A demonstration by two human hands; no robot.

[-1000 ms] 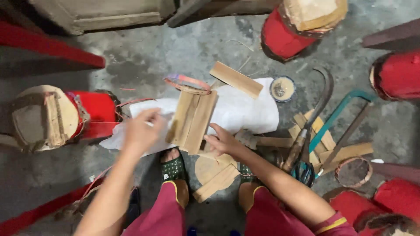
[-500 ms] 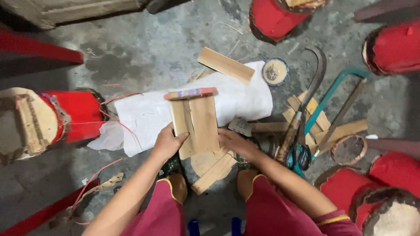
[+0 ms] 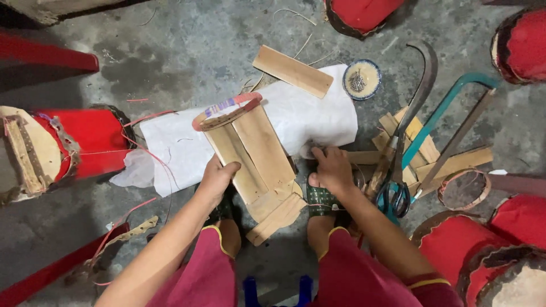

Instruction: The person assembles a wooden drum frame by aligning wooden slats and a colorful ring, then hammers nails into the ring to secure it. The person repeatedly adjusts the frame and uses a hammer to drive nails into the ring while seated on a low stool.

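Left hand (image 3: 218, 177): fingers curled, gripping wooden slat assembly (image 3: 250, 150) with hoop (image 3: 226, 110). Right hand (image 3: 331, 167): fingers bent, resting on floor (image 3: 187, 51) beside white sheet (image 3: 307, 116).

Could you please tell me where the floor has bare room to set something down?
Bare concrete floor lies open beyond the white sheet, left of the loose slat. It is crowded right of the right hand: saw, scissors, offcuts.

My left hand (image 3: 218, 181) is raised, fingers curled in a grip with the thumb across the front. My right hand (image 3: 333, 169) lies lower, palm down, fingers bent and pressing downward.
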